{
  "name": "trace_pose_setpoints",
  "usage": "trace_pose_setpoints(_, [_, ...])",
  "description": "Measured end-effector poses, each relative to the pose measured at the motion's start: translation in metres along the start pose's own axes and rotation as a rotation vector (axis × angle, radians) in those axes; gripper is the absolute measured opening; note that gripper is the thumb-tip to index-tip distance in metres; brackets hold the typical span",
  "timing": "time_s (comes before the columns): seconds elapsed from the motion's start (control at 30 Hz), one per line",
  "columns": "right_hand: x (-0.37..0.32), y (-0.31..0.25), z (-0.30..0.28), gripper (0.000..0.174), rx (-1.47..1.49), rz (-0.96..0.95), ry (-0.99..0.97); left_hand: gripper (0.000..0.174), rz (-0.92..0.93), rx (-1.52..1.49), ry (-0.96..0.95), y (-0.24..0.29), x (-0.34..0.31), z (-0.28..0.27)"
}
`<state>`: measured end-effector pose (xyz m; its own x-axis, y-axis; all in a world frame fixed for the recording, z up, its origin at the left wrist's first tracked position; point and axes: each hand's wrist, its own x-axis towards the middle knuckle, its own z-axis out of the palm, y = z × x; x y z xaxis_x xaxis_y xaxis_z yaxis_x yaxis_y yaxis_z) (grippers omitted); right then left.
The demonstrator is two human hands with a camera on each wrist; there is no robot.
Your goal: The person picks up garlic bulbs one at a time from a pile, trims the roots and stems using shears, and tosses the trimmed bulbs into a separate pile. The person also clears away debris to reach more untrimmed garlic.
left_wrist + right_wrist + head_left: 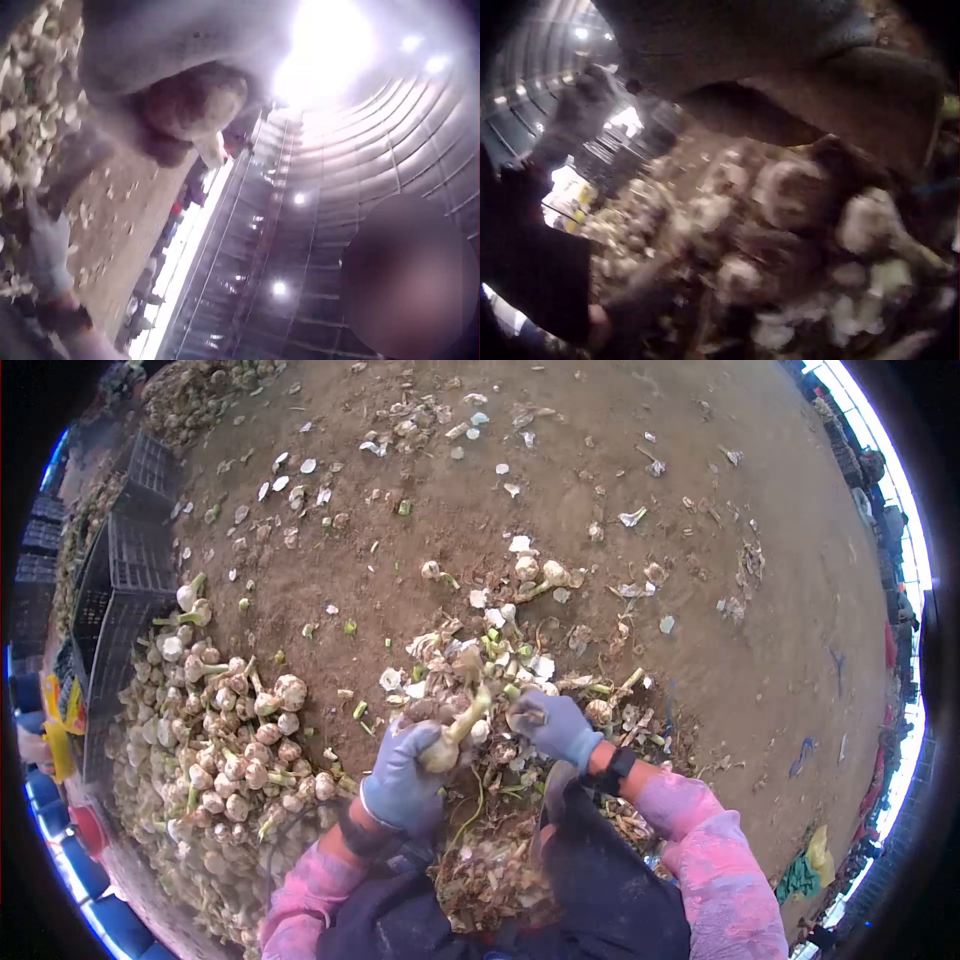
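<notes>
My left hand (405, 770), in a pale glove with soiled fingers, grips a garlic bulb (438, 754). Its thick stem (470, 716) points up and to the right. The left wrist view shows the same bulb (199, 101) held under the glove. Across from it my gloved right hand (556, 726) is low over a heap of garlic stems and peelings (520, 655), fingertips toward the left hand. Dark and blurred, the right wrist view has the glove (742, 45) close above several bulbs (791, 191); I cannot tell whether its fingers hold anything.
A large pile of garlic bulbs (225, 760) lies on the left, beside black crates (140, 555). Loose bulbs (527, 568) and scattered peelings (405, 430) dot the dirt floor (740, 680). The person's dark-clad legs (620, 870) flank the near litter.
</notes>
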<state>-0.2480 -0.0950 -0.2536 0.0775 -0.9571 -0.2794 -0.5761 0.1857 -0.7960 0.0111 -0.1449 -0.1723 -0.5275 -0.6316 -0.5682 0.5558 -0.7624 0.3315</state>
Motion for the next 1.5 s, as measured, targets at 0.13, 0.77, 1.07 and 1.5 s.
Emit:
trace_pose_setpoints(0.13, [0.018, 0.022, -0.028, 0.02, -0.301, 0.099, 0.057, 0.033, 0.317, -0.099, 0.061, 0.052, -0.047, 0.015])
trace_pose_setpoints(0.77, [0.044, -0.102, -0.029, 0.043, 0.221, -0.372, -0.008, 0.048, 0.274, 0.994, -0.06, 0.013, 0.034, -0.023])
trace_pose_setpoints(1.07, [0.022, -0.093, -0.029, 0.038, 0.316, -0.238, 0.032, 0.082, 0.099, 0.435, 0.037, 0.004, 0.011, 0.007])
trace_pose_setpoints(1.5, [0.012, -0.109, -0.037, 0.038, -0.381, -0.489, 0.094, 0.079, 0.236, 0.547, -0.028, 0.002, 0.006, -0.002])
